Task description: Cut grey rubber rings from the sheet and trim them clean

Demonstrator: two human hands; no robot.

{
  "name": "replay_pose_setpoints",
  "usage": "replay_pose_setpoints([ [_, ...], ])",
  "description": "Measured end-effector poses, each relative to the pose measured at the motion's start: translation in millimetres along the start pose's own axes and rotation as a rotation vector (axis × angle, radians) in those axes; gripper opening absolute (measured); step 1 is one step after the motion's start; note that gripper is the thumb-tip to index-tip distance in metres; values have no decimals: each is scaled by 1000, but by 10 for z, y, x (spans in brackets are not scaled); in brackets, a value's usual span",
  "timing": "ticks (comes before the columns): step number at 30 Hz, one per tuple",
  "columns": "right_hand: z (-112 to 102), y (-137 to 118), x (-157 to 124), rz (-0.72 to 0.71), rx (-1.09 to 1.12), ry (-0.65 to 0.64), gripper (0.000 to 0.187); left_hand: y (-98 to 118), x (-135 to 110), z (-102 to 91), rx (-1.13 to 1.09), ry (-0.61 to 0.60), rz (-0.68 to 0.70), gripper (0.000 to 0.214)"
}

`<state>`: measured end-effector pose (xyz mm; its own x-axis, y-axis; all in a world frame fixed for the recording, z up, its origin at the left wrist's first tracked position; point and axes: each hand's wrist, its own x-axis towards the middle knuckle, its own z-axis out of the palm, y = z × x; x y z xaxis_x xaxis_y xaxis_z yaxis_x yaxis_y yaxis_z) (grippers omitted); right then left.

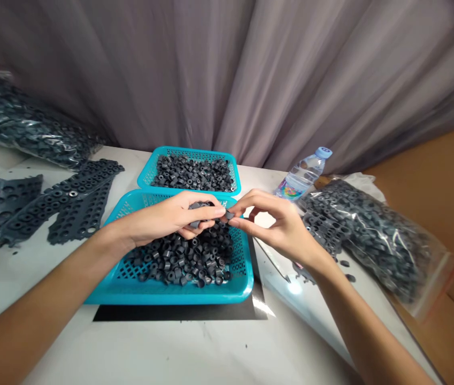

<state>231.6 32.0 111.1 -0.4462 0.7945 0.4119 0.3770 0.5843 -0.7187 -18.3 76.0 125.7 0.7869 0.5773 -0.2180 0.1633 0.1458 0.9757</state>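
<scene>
Between my two hands, above the right side of the near blue basket (170,297), is one small dark grey cap (230,215). It is stubby, with no clearly long axis, and its curved side shows toward me; which way its open end faces, I cannot tell. My right hand (277,222) reaches in from the right, thumb and forefinger nearly together on that cap, the other fingers loosely bent. My left hand (182,211) is half curled, palm turned partly up, around a small handful of caps (199,209) — its thumb stretches right, the tip close against the piece at my right fingertips.

Below lies a loose heap (192,259) of the same caps, pointing every which way. The far blue basket (190,191) holds more. A black sheet (178,314) shows under the near basket on my white, faintly veined table (142,353), shiny where light catches it on the right.

To the left lie holed rubber sheets (78,208) and, farther back, a stuffed clear bag (38,125). At far right I have a water bottle (301,174) and a full zip bag (391,235) — behind everything, a grey-mauve curtain (210,69) hangs in folds.
</scene>
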Motion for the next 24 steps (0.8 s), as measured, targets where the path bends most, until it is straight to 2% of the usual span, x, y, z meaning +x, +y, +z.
replay_pose_setpoints([
  [7,2,4,-1,-52,-23,18,9,-40,-6,-31,15,-46,4,24],
  [24,-17,-28,-3,-30,-24,22,11,-42,-11,1,39,-7,38,18],
])
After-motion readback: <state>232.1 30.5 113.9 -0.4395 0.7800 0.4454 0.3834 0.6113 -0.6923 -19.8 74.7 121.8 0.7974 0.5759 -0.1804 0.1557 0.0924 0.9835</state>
